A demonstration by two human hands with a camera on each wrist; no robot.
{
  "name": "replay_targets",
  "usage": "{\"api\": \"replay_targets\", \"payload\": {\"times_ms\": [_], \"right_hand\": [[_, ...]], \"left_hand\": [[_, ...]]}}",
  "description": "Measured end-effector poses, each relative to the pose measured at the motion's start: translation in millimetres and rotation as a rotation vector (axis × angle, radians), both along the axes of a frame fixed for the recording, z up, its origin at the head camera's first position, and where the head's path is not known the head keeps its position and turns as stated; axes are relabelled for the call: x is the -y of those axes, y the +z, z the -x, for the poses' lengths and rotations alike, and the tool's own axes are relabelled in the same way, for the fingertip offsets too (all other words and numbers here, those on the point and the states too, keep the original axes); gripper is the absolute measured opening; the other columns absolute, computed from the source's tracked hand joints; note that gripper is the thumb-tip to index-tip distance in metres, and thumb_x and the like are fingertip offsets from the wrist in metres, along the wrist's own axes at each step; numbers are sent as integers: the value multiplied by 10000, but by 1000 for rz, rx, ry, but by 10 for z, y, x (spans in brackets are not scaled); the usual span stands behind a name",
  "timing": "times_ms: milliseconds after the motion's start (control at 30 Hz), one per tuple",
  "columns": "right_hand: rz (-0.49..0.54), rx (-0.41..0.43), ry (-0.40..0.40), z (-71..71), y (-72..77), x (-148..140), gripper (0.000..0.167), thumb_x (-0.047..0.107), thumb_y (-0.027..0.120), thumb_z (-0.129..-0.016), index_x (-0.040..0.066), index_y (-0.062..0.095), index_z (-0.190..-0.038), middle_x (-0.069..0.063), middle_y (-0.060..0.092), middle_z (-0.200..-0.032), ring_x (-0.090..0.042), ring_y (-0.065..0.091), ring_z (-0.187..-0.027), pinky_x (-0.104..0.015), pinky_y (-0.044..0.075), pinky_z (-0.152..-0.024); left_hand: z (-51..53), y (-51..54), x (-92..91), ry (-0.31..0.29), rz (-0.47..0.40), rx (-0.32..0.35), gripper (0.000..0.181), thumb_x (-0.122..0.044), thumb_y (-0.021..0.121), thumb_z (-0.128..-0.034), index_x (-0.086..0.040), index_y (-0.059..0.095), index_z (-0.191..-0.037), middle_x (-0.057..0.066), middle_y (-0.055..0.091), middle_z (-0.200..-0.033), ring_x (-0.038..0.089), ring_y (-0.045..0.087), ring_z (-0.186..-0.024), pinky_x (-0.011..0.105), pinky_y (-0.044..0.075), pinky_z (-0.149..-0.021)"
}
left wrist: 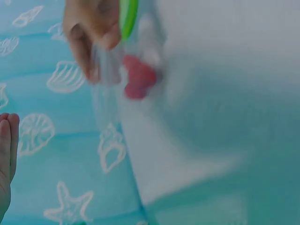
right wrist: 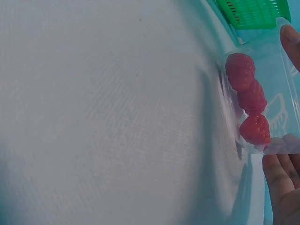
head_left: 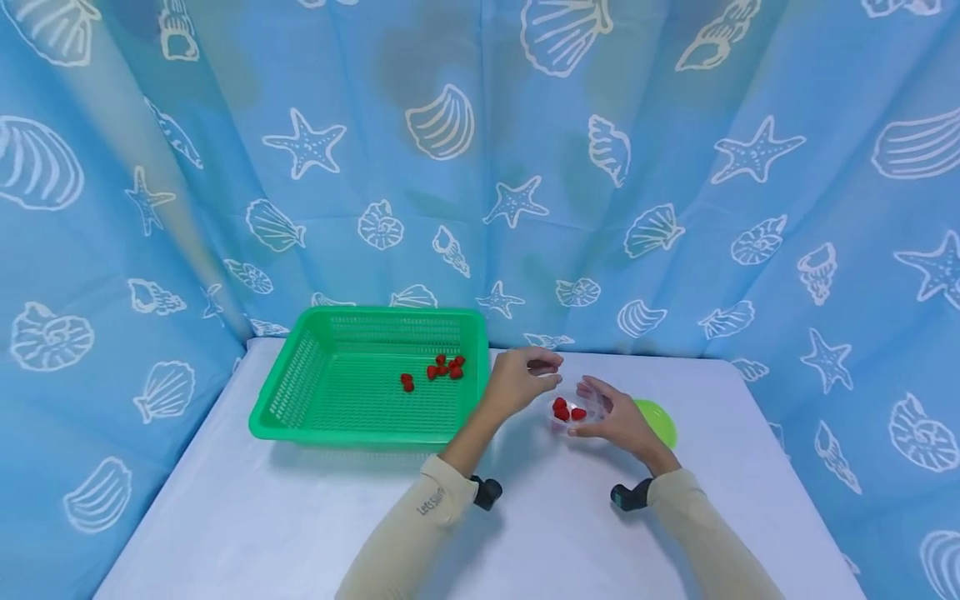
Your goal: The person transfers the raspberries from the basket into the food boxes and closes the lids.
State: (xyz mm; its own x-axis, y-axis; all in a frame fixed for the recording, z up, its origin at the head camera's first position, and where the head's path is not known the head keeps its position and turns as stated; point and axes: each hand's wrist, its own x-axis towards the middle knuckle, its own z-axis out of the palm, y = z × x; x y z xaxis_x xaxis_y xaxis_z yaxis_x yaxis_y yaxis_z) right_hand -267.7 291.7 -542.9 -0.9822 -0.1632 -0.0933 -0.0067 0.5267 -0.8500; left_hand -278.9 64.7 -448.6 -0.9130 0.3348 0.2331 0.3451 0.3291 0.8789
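A clear plastic container (head_left: 592, 402) with several red berries (right wrist: 252, 96) in it is gripped by the right hand (head_left: 624, 421), thumb on one side and fingers on the other. In the right wrist view the container (right wrist: 276, 70) looks tilted, the berries along its lower side. The left hand (head_left: 519, 382) is raised between the container and the green basket, fingers bent loosely, holding nothing that shows. At the left edge of the left wrist view, part of the left hand (left wrist: 6, 157) shows.
The green basket (head_left: 367, 437) stands on the left of the white table (head_left: 547, 533), with several red berries (head_left: 442, 369) in its right part. A light green lid (head_left: 658, 422) lies behind the right hand. A patterned blue curtain (head_left: 540, 250) hangs behind the table.
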Motion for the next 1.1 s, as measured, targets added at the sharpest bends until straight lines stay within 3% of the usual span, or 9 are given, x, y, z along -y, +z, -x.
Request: {"api": "replay_targets", "payload": {"times_ms": [167, 333, 600, 733, 933, 1100], "right_hand": [[3, 5, 1, 26, -10, -12, 1052, 375, 877, -700, 160, 282, -1541, -90, 432, -1495, -360, 251, -1429, -616, 295, -1071], [8, 14, 10, 38, 6, -23, 1075, 412, 876, -688, 163, 275, -1544, -91, 421, -1501, -357, 245, -1432, -610, 308, -1067], [28, 14, 11, 33, 3, -8, 1093, 435, 893, -643, 185, 308, -1532, -75, 435, -1491, -348, 254, -1429, -605, 341, -1050], [12, 25, 5, 34, -24, -25, 1102, 440, 893, -640, 188, 301, -1535, -73, 434, -1492, -353, 255, -1427, -602, 359, -1039], [-10, 34, -17, 27, -30, -22, 1101, 429, 895, -642, 201, 298, -1537, -63, 432, -1494, -347, 252, -1428, -607, 366, -1031], [-11, 33, -19, 32, 3, 7, 1098, 427, 901, -630, 212, 312, -1531, -55, 438, -1489, -341, 251, -1427, -601, 379, -1024]], "left_hand": [[90, 186, 242, -10, -129, 72, 200, -123, 729, -886, -98, 738, -1084, -12, 713, -1010, 99, 670, -923, 225, 547, -796], [249, 363, 520, 6, -235, 141, 220, -128, 712, -901, -58, 720, -1109, 21, 705, -1037, 149, 659, -958, 283, 550, -832], [573, 593, 911, 43, -204, 134, 269, -99, 678, -921, -18, 673, -1177, 135, 663, -1148, 230, 633, -1043, 385, 523, -906], [724, 533, 1079, 90, -171, 205, 276, -74, 673, -917, -13, 670, -1186, 162, 648, -1183, 263, 621, -1067, 401, 518, -915], [893, 261, 1315, 107, -151, 335, 333, -25, 616, -945, 93, 586, -1255, 232, 600, -1230, 334, 599, -1123, 410, 500, -952], [963, 49, 1496, 81, -132, 456, 383, -30, 557, -979, 129, 500, -1323, 284, 516, -1322, 392, 528, -1217, 461, 446, -1011]]}}
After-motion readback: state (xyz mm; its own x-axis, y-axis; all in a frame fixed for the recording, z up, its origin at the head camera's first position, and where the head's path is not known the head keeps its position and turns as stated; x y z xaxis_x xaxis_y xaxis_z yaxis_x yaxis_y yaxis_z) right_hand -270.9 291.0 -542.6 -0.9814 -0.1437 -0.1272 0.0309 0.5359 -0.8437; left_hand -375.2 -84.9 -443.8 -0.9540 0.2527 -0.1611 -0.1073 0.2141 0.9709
